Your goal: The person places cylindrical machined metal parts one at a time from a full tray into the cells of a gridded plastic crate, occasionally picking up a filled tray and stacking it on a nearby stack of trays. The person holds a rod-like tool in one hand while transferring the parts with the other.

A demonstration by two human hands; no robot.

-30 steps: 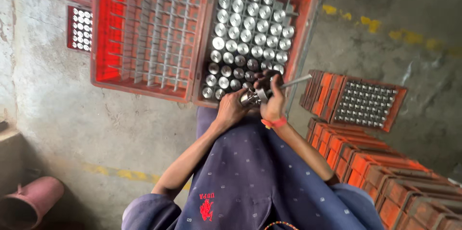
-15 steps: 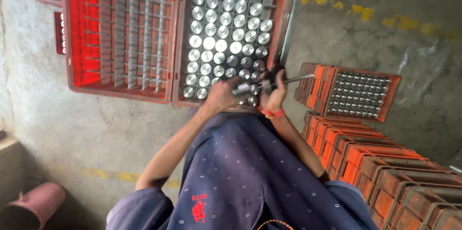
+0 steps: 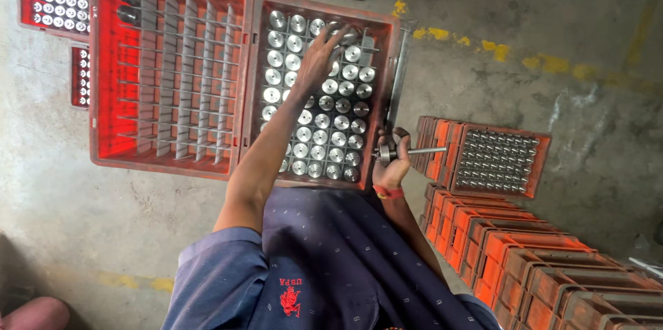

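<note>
The left hand (image 3: 319, 55) reaches forward over the right-hand red crate (image 3: 391, 81), fingers spread and lowered onto the shiny metal cylinders (image 3: 324, 120) standing upright in rows inside it. The fingertips touch the parts near the far end of the crate; whether any one part is pinched between them cannot be told from this view.

The right hand (image 3: 391, 163) sits at the near right corner of the same crate, closed around a metal shaft (image 3: 413, 152). The shaft lies roughly level, its disc-shaped head beside the thumb and its thin stem pointing to the right, towards the stack of orange crates (image 3: 525, 247).

The left-hand red crate (image 3: 100, 74) stands just beside the filled one, touching it along one wall; its grey dividers are mostly bare, with two dark parts at the far left corner. A smaller orange tray of metal pins (image 3: 496, 163) rests on the stack at right. All crates stand on a concrete floor (image 3: 552, 40) with yellow markings.
</note>
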